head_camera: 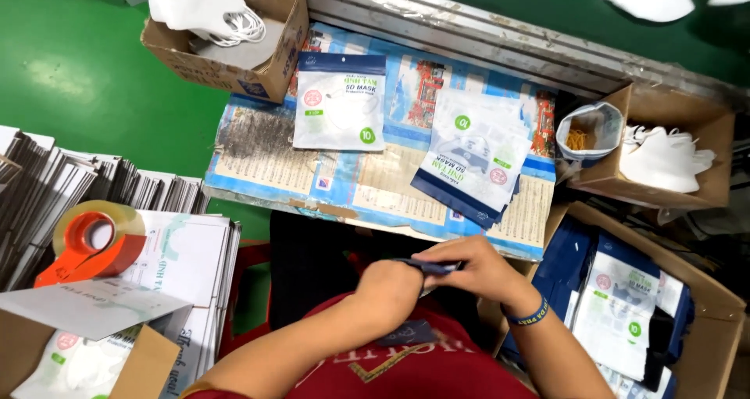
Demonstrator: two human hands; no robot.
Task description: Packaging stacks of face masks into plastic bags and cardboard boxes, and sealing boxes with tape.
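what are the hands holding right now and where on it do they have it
Both hands share one flat dark blue pouch: the left hand covers its left end, the right hand pinches its right end. Most of it is hidden.

Bright, even overhead light; soft shadows, glare on plastic packs, slight blur w/ edge distortion.

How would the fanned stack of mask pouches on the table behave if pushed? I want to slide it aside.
The stack of pouches looks glossy and already fanned, so it would probably slip apart. The pouches seem thin and flat, likely light and floppy.
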